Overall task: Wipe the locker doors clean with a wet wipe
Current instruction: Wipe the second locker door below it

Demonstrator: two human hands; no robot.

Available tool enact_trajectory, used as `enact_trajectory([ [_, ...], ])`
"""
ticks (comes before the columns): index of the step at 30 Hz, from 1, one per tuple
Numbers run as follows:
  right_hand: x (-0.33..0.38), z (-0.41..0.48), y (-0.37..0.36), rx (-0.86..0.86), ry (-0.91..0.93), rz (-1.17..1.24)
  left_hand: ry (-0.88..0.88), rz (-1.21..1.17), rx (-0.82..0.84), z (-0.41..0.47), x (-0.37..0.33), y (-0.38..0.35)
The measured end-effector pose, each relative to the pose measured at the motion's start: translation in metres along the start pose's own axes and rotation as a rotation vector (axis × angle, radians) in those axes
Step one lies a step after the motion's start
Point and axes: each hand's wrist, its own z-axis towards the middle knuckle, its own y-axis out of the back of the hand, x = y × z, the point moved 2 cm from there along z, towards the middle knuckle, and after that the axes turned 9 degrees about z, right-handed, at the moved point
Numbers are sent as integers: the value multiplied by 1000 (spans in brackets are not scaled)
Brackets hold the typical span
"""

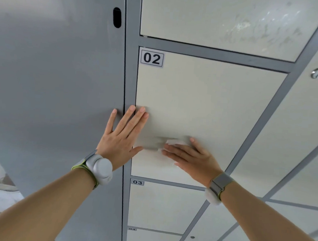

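Note:
A cream locker door labelled 02 point(202, 97) fills the middle of the view, framed in grey. My right hand point(191, 157) lies flat on its lower part, fingers straight and pointing left, pressing a white wet wipe point(168, 159) against the door. The wipe shows under and around the fingertips and looks blurred. My left hand point(122, 136) rests flat with fingers spread across the grey frame at the door's left edge, fingertips on the door.
A tall grey door point(54, 86) with a dark slot point(117, 17) stands to the left. Above door 02 is a smudged door point(225, 20); below are doors 03 point(164, 206) and 04. A round lock point(317, 72) sits on the right column.

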Motion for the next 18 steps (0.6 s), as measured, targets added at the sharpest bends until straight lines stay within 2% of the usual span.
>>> enact_trajectory([
  [7, -22, 7, 17, -38, -75, -149, 0, 4, 9, 0, 0, 0],
  [13, -14, 3, 10, -44, -99, -128, 11, -16, 5, 0, -3, -1],
  [18, 5, -22, -4, 8, -20, -61, 8, 7, -2, 1, -2, 0],
])
